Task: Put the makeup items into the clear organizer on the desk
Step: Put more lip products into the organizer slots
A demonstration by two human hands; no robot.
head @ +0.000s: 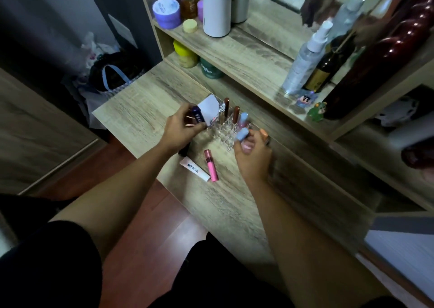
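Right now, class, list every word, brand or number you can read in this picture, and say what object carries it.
"PANTENE LIPS"-like print on the white tube lying on the desk: only "LIPS" reads surely.
"VEA", part of a brand, on the dark blue stick in the left hand.
Green jar under the shelf: white lettering, too blurred.
Purple tub lid and dark bottle label: unreadable.

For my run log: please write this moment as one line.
left hand: holds Nivea stick | right hand: holds blue-capped tube | clear organizer: partly filled | desk: pink lip gloss, white tube
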